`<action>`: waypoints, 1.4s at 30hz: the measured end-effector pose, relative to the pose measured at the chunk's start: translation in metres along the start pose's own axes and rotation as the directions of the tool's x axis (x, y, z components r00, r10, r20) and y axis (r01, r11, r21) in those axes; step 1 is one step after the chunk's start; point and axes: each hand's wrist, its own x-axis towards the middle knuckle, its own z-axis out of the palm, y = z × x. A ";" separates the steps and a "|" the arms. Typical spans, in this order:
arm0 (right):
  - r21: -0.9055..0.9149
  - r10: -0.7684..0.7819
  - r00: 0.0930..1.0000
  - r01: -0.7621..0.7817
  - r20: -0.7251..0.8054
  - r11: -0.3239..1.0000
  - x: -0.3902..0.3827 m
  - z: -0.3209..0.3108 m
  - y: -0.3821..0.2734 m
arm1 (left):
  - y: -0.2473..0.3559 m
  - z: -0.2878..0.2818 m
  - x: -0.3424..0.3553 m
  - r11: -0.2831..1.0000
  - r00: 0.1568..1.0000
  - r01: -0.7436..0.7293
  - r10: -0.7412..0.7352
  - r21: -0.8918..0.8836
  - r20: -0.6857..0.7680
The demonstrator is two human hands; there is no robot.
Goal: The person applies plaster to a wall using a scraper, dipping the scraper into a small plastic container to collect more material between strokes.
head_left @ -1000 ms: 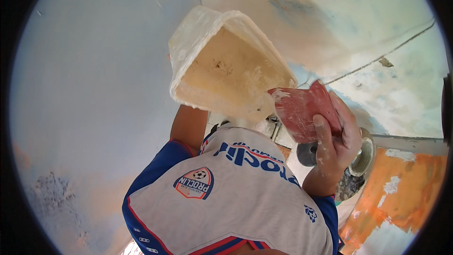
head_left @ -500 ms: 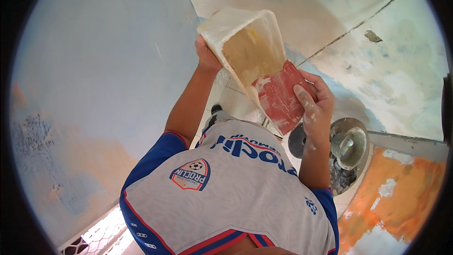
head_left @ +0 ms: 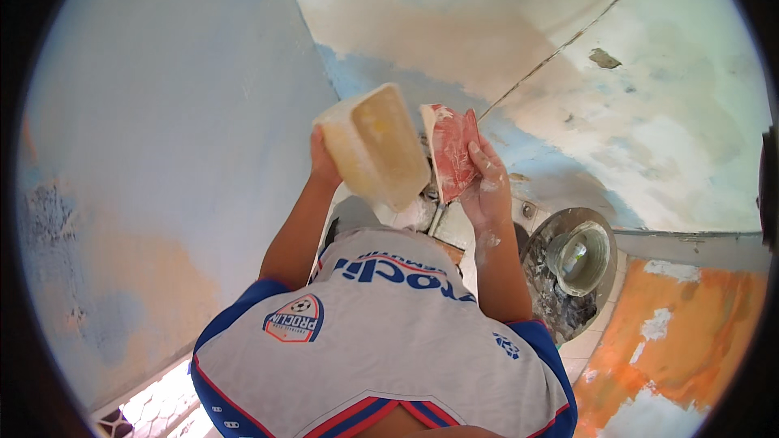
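Note:
My left hand [head_left: 324, 161] grips the far-left side of a pale yellowish plastic tub [head_left: 357, 150], tilted so that its hollow faces right. Most of those fingers are hidden behind the tub. In my right hand [head_left: 489, 185] is a red, flat, bendable putty spreader [head_left: 453, 152], thumb on its face and the other fingers behind it. White paste coats the spreader's left edge and streaks its surface. A narrow gap separates spreader and tub. White smears mark my right hand and wrist.
To the right, a round dark basin [head_left: 545, 312] with grey residue holds a smaller grey-white bucket [head_left: 581, 258]. A bluish wall [head_left: 178, 130] rises on the left. The patchy wall [head_left: 519, 32] ahead has a long crack and a chipped spot. Orange patched surface [head_left: 690, 332] lies at lower right.
The spreader has come out of the tub and now stands apart from it. Both hands have moved left; the tub is lower and turned, and the spreader is more upright.

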 end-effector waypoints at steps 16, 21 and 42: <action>0.266 0.038 0.988 0.003 -0.149 0.964 0.121 0.009 0.140 | 0.136 -0.073 -0.018 0.993 0.979 -0.021 0.045 0.119 -0.201; -0.724 -0.792 0.591 0.477 -0.155 0.498 0.210 0.049 0.161 | 0.181 -0.112 -0.005 0.991 0.986 -0.034 0.054 0.132 -0.156; -0.894 -0.911 0.089 0.252 0.402 -0.369 0.399 0.085 0.189 | 0.218 -0.133 -0.006 0.972 0.936 0.210 -0.168 0.107 -0.309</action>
